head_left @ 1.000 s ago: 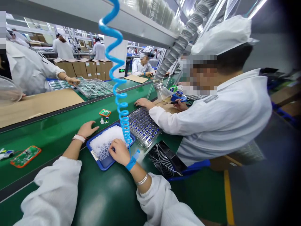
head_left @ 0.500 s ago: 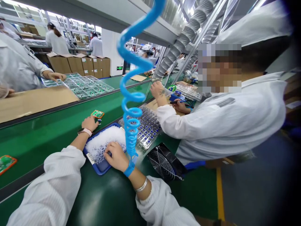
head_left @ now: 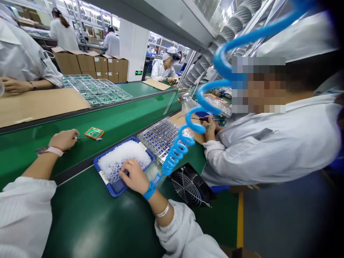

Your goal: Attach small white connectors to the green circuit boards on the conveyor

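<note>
My left hand (head_left: 63,139) is over the green belt (head_left: 120,120), its fingertips closed on a thin lead (head_left: 80,137). The lead runs toward a green circuit board (head_left: 94,133) in an orange frame, lying on the belt to the right of the hand. My right hand (head_left: 134,176) is at the blue tray (head_left: 113,191), thumb and fingers curled together low over the small white pieces (head_left: 129,152) heaped inside. Whatever those fingers hold, if anything, is hidden. A blue wrist strap (head_left: 149,191) on that wrist joins a coiled blue cord (head_left: 185,138).
Beyond the tray lies a clear plastic tray (head_left: 161,138) of small blue-and-silver parts. A black fan (head_left: 189,184) stands right of my hand. A co-worker's sleeve (head_left: 228,150) is close on the right. Compartment trays of boards (head_left: 99,91) and cardboard (head_left: 40,104) lie across the belt.
My left hand has moved left, away from the tray, and the circuit board has shifted left too. My right hand stays at the tray. The coiled cord has swung right.
</note>
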The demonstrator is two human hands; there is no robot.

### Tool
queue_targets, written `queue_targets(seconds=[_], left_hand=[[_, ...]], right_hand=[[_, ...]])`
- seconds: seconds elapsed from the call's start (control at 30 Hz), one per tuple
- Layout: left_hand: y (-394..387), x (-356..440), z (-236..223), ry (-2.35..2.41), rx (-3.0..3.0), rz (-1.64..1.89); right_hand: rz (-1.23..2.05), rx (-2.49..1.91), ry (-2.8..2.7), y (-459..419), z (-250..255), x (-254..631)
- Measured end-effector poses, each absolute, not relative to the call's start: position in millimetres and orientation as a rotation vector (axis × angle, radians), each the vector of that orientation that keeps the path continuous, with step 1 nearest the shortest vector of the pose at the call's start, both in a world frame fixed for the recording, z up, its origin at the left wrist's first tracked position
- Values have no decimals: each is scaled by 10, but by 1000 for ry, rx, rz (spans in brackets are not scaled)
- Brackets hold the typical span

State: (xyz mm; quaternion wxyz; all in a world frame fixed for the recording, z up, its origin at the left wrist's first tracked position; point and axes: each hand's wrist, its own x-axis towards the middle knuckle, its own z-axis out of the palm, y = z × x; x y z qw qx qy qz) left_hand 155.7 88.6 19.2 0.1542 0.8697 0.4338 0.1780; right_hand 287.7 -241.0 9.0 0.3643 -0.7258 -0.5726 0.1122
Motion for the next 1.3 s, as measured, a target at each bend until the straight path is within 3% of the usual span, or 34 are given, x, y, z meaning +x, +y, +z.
queue_targets(seconds=[0.2,0.3,0.43,0.8,1.13,1.3], left_hand=[[612,1307,199,1819,2621,369],[306,1444,205,1784,2584,197],[69,1605,202,1756,2695,274],[354,1757,178,1819,2415,245],[436,1433,191,1670,2516,189],[301,1402,182,1857,2562,228]], right_hand=[[267,-1867,-1479,-2487,71,2845],[281,-1864,-1473,-2546,81,2826],[311,-1858,-1466,-2601,107,2804],[300,-1887,-1463,-2545,97,2801],[313,-1870,-1463,-2594,111,2813],[299,-1837,-1441,-2582,104,2819]])
